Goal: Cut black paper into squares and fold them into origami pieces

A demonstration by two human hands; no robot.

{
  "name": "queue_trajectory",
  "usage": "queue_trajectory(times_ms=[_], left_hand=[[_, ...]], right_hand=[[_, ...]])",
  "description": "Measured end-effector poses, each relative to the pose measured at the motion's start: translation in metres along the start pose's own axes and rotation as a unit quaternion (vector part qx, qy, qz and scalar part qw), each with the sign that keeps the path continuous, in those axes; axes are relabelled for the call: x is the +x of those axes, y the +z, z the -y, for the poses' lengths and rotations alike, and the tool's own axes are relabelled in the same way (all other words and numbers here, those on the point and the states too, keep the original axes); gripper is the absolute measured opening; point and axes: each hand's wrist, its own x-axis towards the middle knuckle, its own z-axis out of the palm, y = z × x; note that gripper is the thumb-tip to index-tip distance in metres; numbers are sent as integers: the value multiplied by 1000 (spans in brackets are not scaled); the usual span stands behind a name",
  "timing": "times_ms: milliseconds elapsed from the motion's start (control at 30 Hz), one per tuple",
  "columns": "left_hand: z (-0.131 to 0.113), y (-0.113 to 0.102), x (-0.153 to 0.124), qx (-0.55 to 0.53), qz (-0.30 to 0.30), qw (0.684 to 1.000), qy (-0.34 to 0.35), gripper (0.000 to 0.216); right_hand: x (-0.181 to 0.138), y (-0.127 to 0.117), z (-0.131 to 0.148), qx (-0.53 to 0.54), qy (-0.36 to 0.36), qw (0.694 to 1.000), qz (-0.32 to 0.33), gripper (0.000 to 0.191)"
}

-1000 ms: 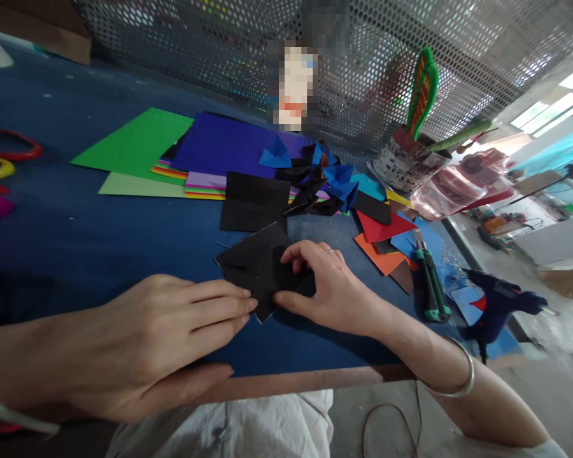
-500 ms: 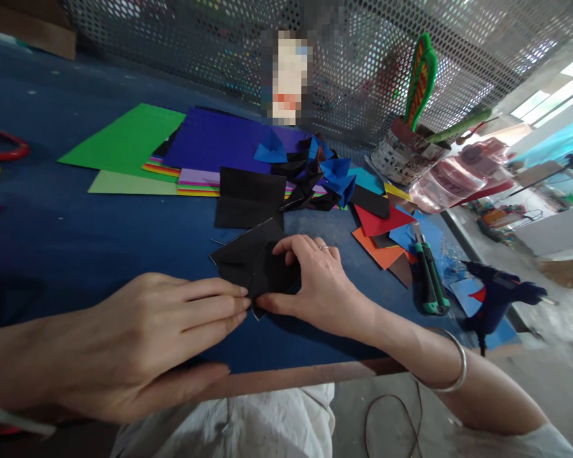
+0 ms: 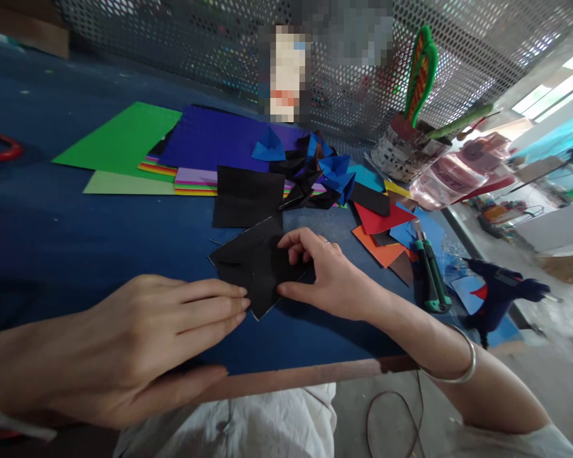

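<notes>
A folded piece of black paper (image 3: 253,261) lies on the blue table (image 3: 76,235) in front of me. My left hand (image 3: 172,318) lies flat, fingers stretched out, with its fingertips pressing the paper's near left corner. My right hand (image 3: 329,273) has its fingers curled over the paper's right side and its thumb under the near edge, pinching a fold. A ring sits on one finger and a silver bangle (image 3: 458,366) on that wrist.
Behind lie a black sheet (image 3: 246,197), a stack of coloured sheets (image 3: 138,143), folded blue and black paper shapes (image 3: 315,172), and red and orange scraps (image 3: 382,235). To the right are a green utility knife (image 3: 430,273), a blue glue gun (image 3: 501,292) and a pot (image 3: 403,152). Perforated metal mesh (image 3: 172,38) backs the table.
My right hand shifted on the black paper, its fingers pulling back toward the right edge and re-gripping the fold. The left hand stayed pressed on the corner. The view drifted slightly.
</notes>
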Motion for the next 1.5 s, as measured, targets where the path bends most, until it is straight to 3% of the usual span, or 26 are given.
queue_trajectory(times_ms=[133, 300, 533, 667, 767, 933, 1133, 1500], left_hand=[[-2, -5, 2, 3, 28, 1000, -8, 38], [-1, -5, 3, -11, 26, 1000, -11, 48], [1, -10, 5, 8, 36, 999, 8, 35], [0, -15, 12, 45, 37, 998, 23, 35], [-3, -15, 21, 75, 21, 997, 15, 37], [-3, -12, 31, 77, 62, 995, -24, 38], [-2, -15, 37, 71, 28, 996, 47, 34], [-4, -22, 33, 40, 31, 998, 41, 42]], right_hand=[[1, -5, -6, 33, -24, 999, 17, 50], [3, -7, -11, 55, -44, 997, 27, 50], [4, -6, -15, 56, -68, 996, 24, 47], [3, 5, -11, 25, -41, 998, -32, 37], [3, 14, -6, -19, -27, 997, -75, 43], [4, 18, -4, -36, -32, 996, -76, 43], [3, 18, -6, -38, -34, 995, -80, 43], [3, 15, -4, -23, -24, 997, -70, 42]])
